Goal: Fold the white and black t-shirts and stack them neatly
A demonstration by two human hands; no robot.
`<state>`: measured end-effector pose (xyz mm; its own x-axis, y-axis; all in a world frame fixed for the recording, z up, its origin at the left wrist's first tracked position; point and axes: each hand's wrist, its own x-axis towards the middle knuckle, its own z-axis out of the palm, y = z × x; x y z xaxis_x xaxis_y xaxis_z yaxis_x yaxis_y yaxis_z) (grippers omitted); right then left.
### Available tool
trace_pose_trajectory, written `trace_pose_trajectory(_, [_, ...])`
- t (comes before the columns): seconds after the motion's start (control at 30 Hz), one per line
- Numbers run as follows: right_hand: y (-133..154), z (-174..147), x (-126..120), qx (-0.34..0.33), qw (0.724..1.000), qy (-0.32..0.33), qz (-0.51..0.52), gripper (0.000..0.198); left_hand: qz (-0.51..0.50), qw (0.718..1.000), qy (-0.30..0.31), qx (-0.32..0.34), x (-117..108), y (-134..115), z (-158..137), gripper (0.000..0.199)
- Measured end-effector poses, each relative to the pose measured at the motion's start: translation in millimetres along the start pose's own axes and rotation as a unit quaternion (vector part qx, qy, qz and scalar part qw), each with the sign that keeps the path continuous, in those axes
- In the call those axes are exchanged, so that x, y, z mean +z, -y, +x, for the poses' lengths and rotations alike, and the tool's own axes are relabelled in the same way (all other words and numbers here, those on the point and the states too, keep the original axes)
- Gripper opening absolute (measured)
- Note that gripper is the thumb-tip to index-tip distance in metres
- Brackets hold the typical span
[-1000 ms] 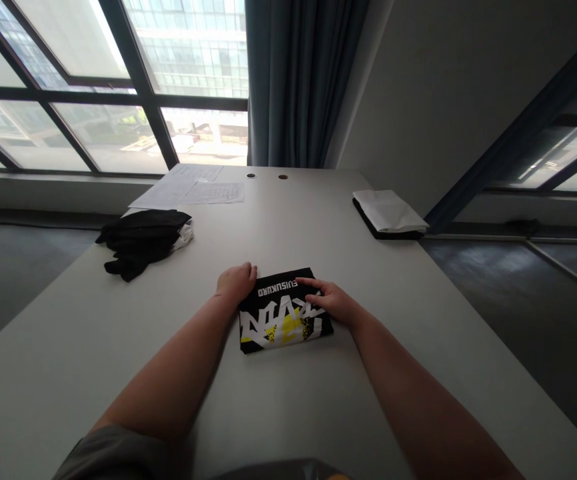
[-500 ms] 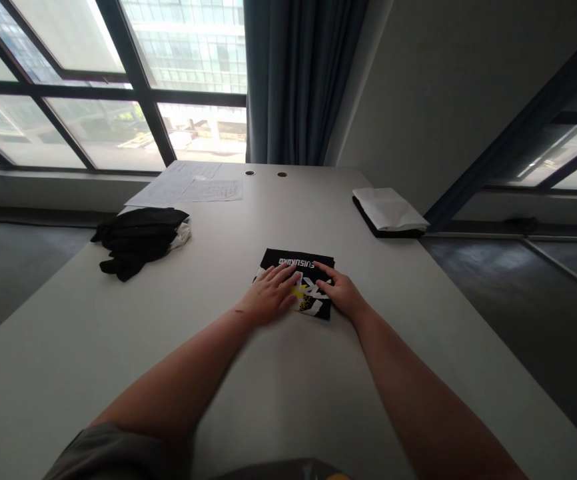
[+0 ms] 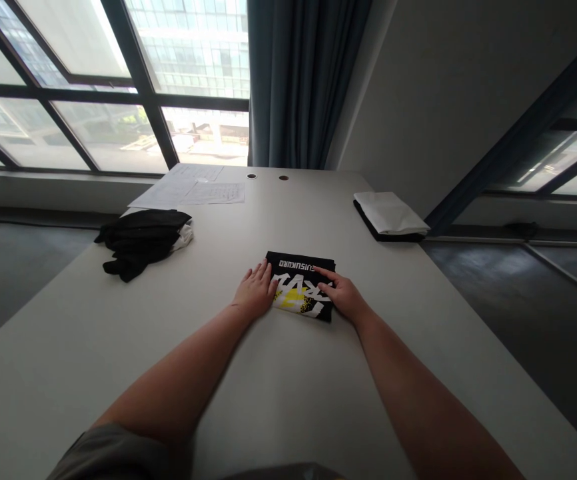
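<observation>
— Where's the folded printed T-shirt (image 3: 299,285)?
— Mid-worktop (image 3: 278,387). The left hand (image 3: 257,292) lies flat, fingers (image 3: 263,273) spread on its left edge.
— The right hand (image 3: 342,296)?
— Fingers (image 3: 324,287) released, resting on its right side, gripping nothing.

Long white table (image 3: 118,347), 2 grommet holes (image 3: 267,177) at far end. Big dark-framed windows (image 3: 118,87) ahead, bright daylight. Blue-grey curtain (image 3: 298,80) centre, plain wall (image 3: 443,87) right, dark floor (image 3: 518,293).
</observation>
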<state>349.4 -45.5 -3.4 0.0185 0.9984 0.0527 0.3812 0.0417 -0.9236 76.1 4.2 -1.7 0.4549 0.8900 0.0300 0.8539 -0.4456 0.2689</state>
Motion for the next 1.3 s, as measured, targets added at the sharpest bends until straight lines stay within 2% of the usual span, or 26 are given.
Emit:
trace_pose_trajectory(0.23, [3.6,-0.3,0.3,0.007,1.000,-0.003,-0.012,0.060,-0.003,0.998,0.013,-0.057,-4.9,14.1,6.3,0.066])
trace_pose_trajectory(0.3, [3.2,0.2,0.6,0.003,1.000,-0.003,-0.017,0.059,-0.006,0.999,-0.009,-0.052,-7.9,13.5,5.5,0.068])
trace_pose_trajectory(0.37, [2.1,0.9,1.3,-0.002,1.000,-0.006,-0.021,0.059,-0.008,0.998,-0.062,-0.023,-11.7,8.9,2.9,0.069])
trace_pose_trajectory(0.47, [1.3,1.9,2.4,-0.009,1.000,-0.013,-0.023,0.057,-0.011,0.988,-0.129,0.079,-16.0,-4.7,-4.2,0.067])
trace_pose_trajectory(0.53, [2.0,2.1,2.9,-0.008,1.000,-0.014,-0.020,0.054,-0.014,0.979,-0.114,0.170,-15.0,-15.6,-9.7,0.067])
trace_pose_trajectory(0.63, [3.7,1.9,3.5,-0.007,1.000,-0.016,-0.012,0.051,-0.016,0.963,-0.028,0.268,-7.3,-26.8,-14.7,0.066])
trace_pose_trajectory(0.67, [3.9,1.7,3.7,-0.007,1.000,-0.017,-0.011,0.050,-0.016,0.962,-0.003,0.272,-4.1,-27.9,-14.8,0.065])
trace_pose_trajectory(0.73, [3.5,1.5,4.3,-0.004,1.000,-0.019,-0.012,0.049,-0.013,0.973,0.011,0.229,1.6,-26.0,-12.6,0.062])
trace_pose_trajectory(0.83, [2.2,1.3,5.2,0.012,1.000,-0.014,-0.008,0.052,-0.001,0.992,-0.021,0.127,5.2,-16.7,-7.0,0.063])
trace_pose_trajectory(0.9, [2.0,1.2,5.4,0.018,1.000,-0.011,-0.007,0.053,0.001,0.994,-0.031,0.103,4.6,-11.2,-4.8,0.065])
trace_pose_trajectory(0.97, [2.6,1.0,5.3,0.016,1.000,-0.009,-0.009,0.054,-0.003,0.991,-0.028,0.130,2.7,-9.5,-5.2,0.067])
trace_pose_trajectory(1.13, [3.5,1.4,4.8,0.000,1.000,-0.021,-0.023,0.052,-0.033,0.962,-0.015,0.271,-0.3,-18.1,-10.5,0.065])
trace_pose_trajectory(1.2, [2.7,1.9,4.9,-0.005,0.999,-0.023,-0.028,0.051,-0.037,0.956,0.003,0.290,-0.3,-21.1,-10.9,0.063])
trace_pose_trajectory(1.3, [1.3,2.5,5.3,-0.015,0.999,-0.027,-0.033,0.050,-0.035,0.962,0.022,0.271,-0.7,-22.5,-9.3,0.060])
